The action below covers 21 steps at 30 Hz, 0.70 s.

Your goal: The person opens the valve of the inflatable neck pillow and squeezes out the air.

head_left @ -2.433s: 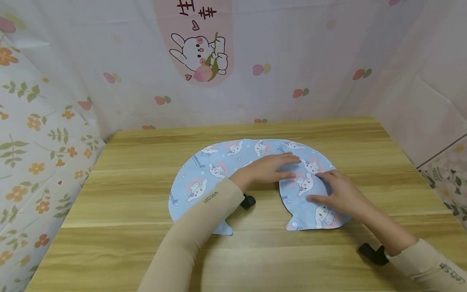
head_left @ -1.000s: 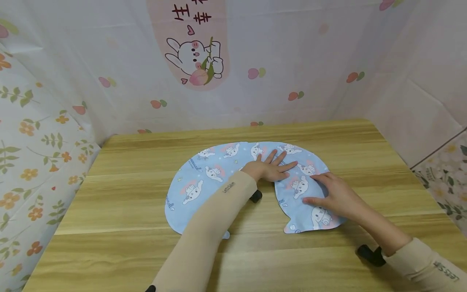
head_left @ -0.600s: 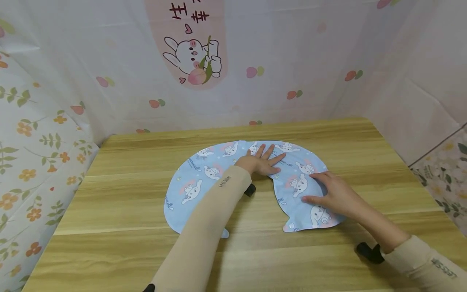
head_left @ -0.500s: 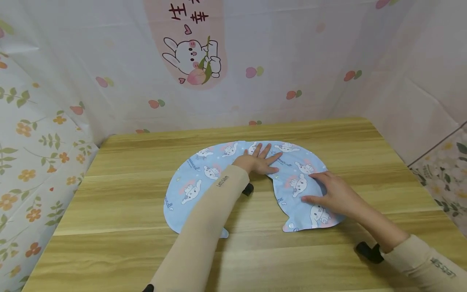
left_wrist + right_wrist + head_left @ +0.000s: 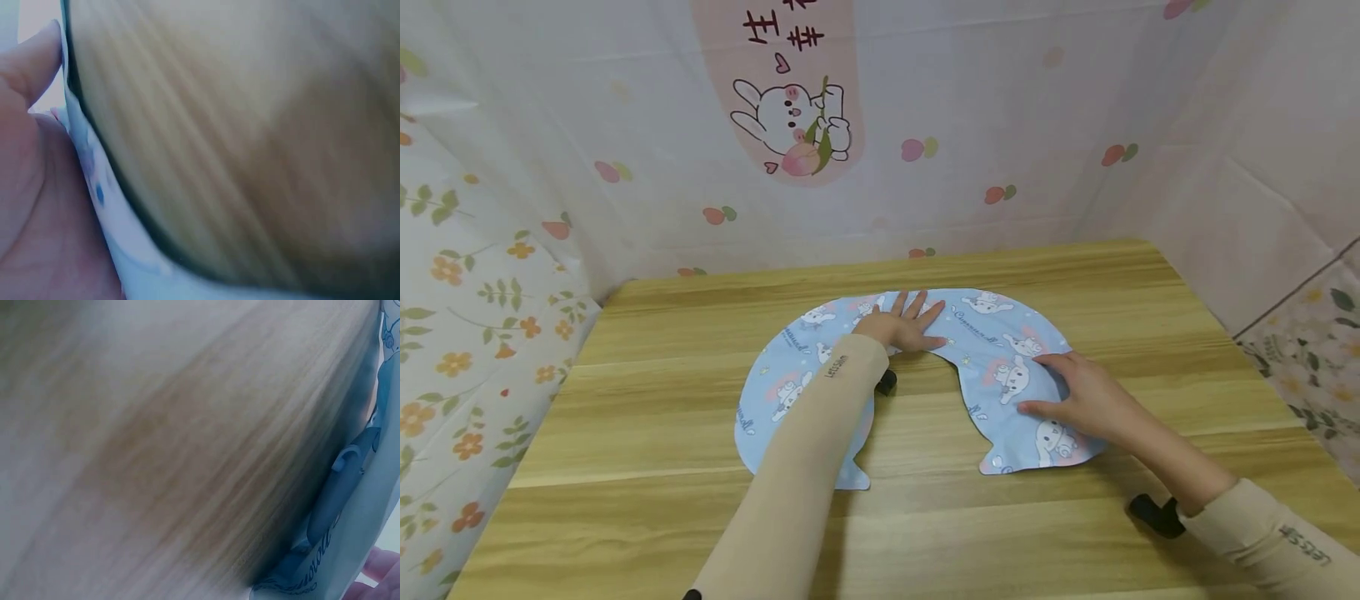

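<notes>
- The deflated neck pillow (image 5: 1000, 350) lies flat mid-desk (image 5: 1150, 300), its arch toward the far edge.
- Left hand (image 5: 901, 327) presses the arch, fingers spread straight; right hand (image 5: 1086, 402) lies flat on the right lobe, gripping nothing.
- Smoothing seems in hand; next probably calls for steady pressure outward.

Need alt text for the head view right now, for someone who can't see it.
Both hands press flat on a deflated blue U-shaped cartoon-print pillow lying on a wooden table: left hand at its top curve, right hand on its right arm.

A homely makeshift booth: a wooden table (image 5: 1075, 283) hemmed in by cartoon-print sheets (image 5: 970, 108) and floral cloth (image 5: 467, 317).
</notes>
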### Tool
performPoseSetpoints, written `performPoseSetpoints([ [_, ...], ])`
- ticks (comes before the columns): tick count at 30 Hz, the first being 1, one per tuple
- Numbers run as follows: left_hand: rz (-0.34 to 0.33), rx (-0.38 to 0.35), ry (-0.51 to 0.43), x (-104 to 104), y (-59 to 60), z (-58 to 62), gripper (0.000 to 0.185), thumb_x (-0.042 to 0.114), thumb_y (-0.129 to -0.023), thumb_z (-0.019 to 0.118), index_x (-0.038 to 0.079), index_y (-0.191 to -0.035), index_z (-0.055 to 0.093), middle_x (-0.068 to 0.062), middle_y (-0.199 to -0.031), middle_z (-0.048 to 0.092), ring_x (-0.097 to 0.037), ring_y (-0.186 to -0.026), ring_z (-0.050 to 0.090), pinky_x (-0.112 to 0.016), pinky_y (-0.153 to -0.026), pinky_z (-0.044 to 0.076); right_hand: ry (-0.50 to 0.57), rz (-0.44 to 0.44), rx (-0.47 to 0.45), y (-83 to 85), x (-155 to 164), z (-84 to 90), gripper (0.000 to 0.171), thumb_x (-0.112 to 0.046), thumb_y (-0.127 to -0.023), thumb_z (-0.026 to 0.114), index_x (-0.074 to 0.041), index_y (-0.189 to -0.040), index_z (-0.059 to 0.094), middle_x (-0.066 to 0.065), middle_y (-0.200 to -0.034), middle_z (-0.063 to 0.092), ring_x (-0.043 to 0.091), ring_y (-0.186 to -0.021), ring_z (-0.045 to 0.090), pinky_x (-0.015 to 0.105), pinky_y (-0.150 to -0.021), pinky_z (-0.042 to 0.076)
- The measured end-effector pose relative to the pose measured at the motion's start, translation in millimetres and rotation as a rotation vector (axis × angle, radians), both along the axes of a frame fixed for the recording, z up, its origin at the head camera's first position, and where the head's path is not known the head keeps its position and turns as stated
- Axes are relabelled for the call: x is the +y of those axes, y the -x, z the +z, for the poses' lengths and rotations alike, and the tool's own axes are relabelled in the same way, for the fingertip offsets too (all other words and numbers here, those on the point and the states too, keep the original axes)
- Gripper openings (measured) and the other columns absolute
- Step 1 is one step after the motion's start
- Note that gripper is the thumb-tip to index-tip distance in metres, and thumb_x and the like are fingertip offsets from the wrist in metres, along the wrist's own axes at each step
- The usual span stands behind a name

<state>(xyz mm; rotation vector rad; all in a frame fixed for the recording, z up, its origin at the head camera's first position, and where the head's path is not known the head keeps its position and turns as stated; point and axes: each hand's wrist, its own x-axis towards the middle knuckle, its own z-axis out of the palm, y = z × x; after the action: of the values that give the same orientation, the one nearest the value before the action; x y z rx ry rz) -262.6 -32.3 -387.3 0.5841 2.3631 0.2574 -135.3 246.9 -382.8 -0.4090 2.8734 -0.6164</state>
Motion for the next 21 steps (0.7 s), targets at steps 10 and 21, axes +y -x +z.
performPoseSetpoints([
  [10,0.083,0.015,0.063,-26.1,1.7,5.3,0.080,0.064,-0.100,0.033,0.035,-0.158,-0.014,0.003,-0.165,-0.025,-0.027,-0.153,-0.024,-0.066,-0.120,-0.004,-0.013,-0.010,-0.044,-3.0,-0.1,0.2,0.093,-0.059,-0.080,0.074,0.005,-0.142,0.047,0.037,-0.137,0.052,0.056,-0.124,0.050,0.064,-0.096,0.046],
  [21,0.152,0.033,0.056,-58.2,3.0,-0.7,0.085,0.067,-0.098,0.033,0.031,-0.158,-0.015,0.001,-0.165,-0.027,-0.027,-0.152,-0.026,-0.065,-0.121,-0.003,-0.007,-0.031,-0.070,-2.5,1.4,0.2,0.095,-0.062,-0.081,0.072,0.004,-0.144,0.044,0.036,-0.139,0.051,0.056,-0.126,0.049,0.065,-0.097,0.045],
])
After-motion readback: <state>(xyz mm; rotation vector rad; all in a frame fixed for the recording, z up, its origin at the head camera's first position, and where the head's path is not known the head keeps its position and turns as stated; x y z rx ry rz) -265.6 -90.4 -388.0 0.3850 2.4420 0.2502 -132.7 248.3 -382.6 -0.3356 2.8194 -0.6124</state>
